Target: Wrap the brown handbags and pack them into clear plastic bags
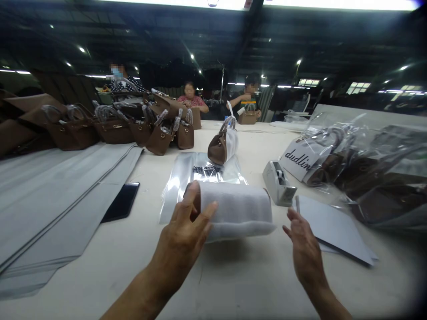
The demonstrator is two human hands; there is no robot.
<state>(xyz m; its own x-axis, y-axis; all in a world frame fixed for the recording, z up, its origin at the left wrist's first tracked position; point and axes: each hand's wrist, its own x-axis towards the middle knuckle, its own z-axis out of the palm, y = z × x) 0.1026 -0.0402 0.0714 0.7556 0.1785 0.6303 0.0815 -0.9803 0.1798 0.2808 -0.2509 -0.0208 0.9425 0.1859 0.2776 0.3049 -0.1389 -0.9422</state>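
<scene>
A brown bag wrapped in white foam sheet [238, 206] is tilted above the white table [233, 275]. My left hand [183, 226] grips its left end, thumb and fingers over the edge. To the right of the bundle, my right hand [302, 244] holds nothing, its fingers apart. Clear plastic sleeves [175, 186] lie behind the bundle. A small brown bag [218, 146], partly covered in white foam, stands at their far edge. The grey tape dispenser [279, 184] is just behind and right of the bundle.
Brown bags [113, 129] line the back left. Grey sheets [66, 191] cover the left side beside a dark phone [122, 202]. White cards [333, 226] lie at right, near plastic-wrapped bags [373, 178]. Several people [191, 100] are across the table.
</scene>
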